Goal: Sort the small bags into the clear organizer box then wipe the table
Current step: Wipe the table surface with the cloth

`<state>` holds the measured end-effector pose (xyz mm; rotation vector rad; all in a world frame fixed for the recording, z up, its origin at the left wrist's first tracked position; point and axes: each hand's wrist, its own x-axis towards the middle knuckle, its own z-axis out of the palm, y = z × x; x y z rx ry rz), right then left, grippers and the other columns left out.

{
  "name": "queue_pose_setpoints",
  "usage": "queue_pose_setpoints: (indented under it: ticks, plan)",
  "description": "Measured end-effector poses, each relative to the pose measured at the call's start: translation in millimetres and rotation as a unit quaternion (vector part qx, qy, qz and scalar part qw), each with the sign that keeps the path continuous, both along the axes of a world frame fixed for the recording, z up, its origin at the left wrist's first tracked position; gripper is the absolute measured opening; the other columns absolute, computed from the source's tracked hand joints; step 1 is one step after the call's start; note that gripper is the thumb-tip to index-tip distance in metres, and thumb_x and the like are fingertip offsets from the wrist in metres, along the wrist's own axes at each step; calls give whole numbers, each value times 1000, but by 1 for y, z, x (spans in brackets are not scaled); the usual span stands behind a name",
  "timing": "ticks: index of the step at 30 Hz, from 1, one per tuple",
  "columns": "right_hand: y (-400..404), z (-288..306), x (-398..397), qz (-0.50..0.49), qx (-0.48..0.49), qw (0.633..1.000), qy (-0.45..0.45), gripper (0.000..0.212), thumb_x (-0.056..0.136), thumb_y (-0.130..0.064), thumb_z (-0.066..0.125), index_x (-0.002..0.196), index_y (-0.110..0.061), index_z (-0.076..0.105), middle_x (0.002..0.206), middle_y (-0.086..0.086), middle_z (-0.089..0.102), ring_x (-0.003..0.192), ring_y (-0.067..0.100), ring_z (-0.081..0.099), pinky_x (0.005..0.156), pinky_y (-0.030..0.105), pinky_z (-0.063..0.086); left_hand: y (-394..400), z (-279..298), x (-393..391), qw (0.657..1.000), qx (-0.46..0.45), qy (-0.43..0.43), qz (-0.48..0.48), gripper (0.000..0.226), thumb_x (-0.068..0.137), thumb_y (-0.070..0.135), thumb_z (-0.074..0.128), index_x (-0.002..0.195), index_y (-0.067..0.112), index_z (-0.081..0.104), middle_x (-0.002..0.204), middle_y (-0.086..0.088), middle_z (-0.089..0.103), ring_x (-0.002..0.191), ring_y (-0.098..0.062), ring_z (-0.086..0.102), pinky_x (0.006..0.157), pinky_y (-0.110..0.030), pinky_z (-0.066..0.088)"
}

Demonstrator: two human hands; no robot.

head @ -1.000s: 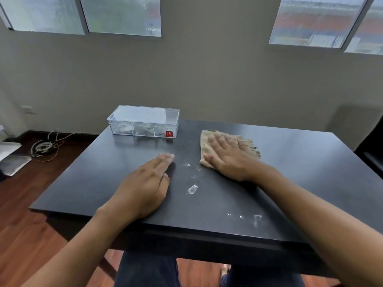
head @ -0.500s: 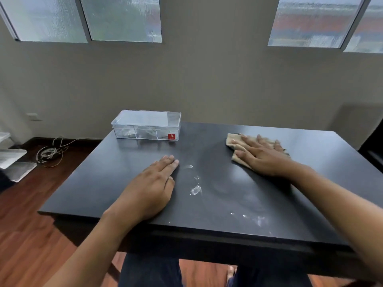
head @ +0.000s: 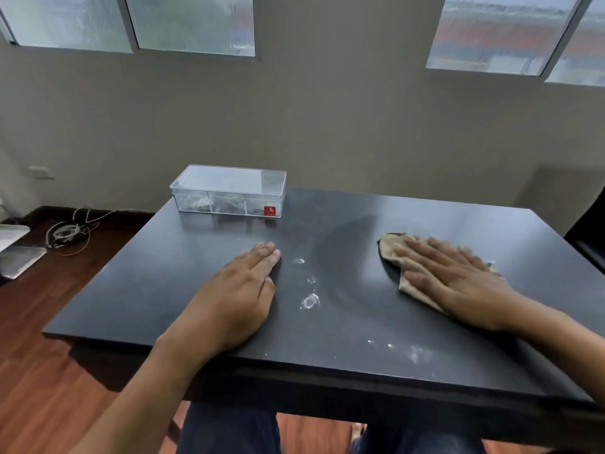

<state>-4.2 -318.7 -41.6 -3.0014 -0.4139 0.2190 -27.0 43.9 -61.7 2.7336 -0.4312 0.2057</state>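
A beige cloth (head: 397,257) lies flat on the right half of the dark counter (head: 343,329), pinned under the right hand (head: 458,280); that hand is spread wide, palm down, fingers (head: 422,250) extended and pointing left and away across the fabric, pressing rather than gripping; the cloth's left corner and near edge stick out from beneath it. Left of the cloth a broad curved smear (head: 340,253) marks the counter's surface, a darker damp-looking arc; just beyond that, near the middle, sit several small water droplets (head: 309,301), and more specks of moisture (head: 415,350) lie close to the near edge. The left hand (head: 235,299) rests flat on the counter beside the droplets, palm down, fingers together and straight, holding nothing; it is well apart from the right hand. At the far left corner of the counter stands the clear organizer box (head: 229,191), lid on, a small red label (head: 269,211) on its front right; through its wall, dividers split it into compartments, and the small bags (head: 201,203) show as pale crumpled shapes inside, though their number cannot be told. Beyond the counter is a plain wall with frosted windows (head: 193,21) high up; on the wooden floor (head: 42,398) to the left lies a coil of cable (head: 67,232).
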Motion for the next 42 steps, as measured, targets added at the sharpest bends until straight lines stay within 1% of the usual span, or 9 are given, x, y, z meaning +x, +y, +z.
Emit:
queue_pose_setpoints:
  ticks: [3,8,13,18,25,29,34,38,42]
  plan:
    - [14,2,46,-41,9,999,-5,54,92,-80,9,144,-73,-1,164,-33,-9,156,9,-10,124,47,-9,0,0,0,1000,-3,0,2,57,102,28,27,159,19,26,168,4,18,153,-5,10,111,-9,-9]
    - [102,-9,57,-29,17,999,-15,70,92,-77,8,157,-49,1,170,-14,-8,157,24,-10,122,55,-7,1,2,-2,1000,-14,2,10,54,105,22,34,159,20,26,168,5,18,153,-5,10,115,-12,-4]
    - [124,-10,-17,148,1,988,-47,62,95,-73,2,153,-57,-11,165,-27,-19,152,6,-23,125,45,-11,7,2,-2,999,-33,-18,10,53,103,25,31,156,18,34,166,4,23,153,-5,11,117,-13,-4]
    - [92,-2,-24,116,-28,993,-8,69,83,-79,-10,149,-60,-16,156,-39,-29,143,-10,-33,125,35,-12,53,-2,-9,995,-36,-56,78,58,98,30,24,153,19,40,164,4,29,154,-7,10,124,-27,1]
    - [190,-12,-1,74,24,996,-41,68,97,-70,10,159,-45,-2,170,-15,-7,156,16,-11,125,47,-6,82,-5,-15,991,-29,3,127,50,105,26,31,155,26,36,164,9,29,152,-7,17,125,-31,10]
    - [226,-13,-14,140,57,987,-52,63,97,-69,12,157,-51,0,169,-20,-4,156,13,-9,125,45,-7,82,-4,-16,991,-25,7,130,50,105,29,30,156,28,33,165,9,28,152,-5,15,125,-30,8]
    - [171,-8,-31,149,-1,988,-40,63,92,-79,5,151,-62,-9,163,-33,-15,153,2,-17,124,47,-8,92,-6,-14,984,16,32,175,54,105,42,22,158,35,22,168,13,15,154,-8,5,125,-34,-2]
    - [185,-6,-10,106,6,994,-25,72,89,-82,7,155,-55,-6,166,-27,-11,156,12,-14,124,52,-6,104,-6,-15,979,37,65,192,56,103,49,17,158,41,14,168,15,6,155,-8,-5,125,-42,-7]
    - [248,-12,0,143,49,988,-35,72,92,-78,12,157,-51,0,170,-17,-5,157,19,-12,124,51,-9,104,-4,-12,977,41,84,194,55,102,51,14,157,46,10,168,17,3,154,-8,-8,124,-46,-9]
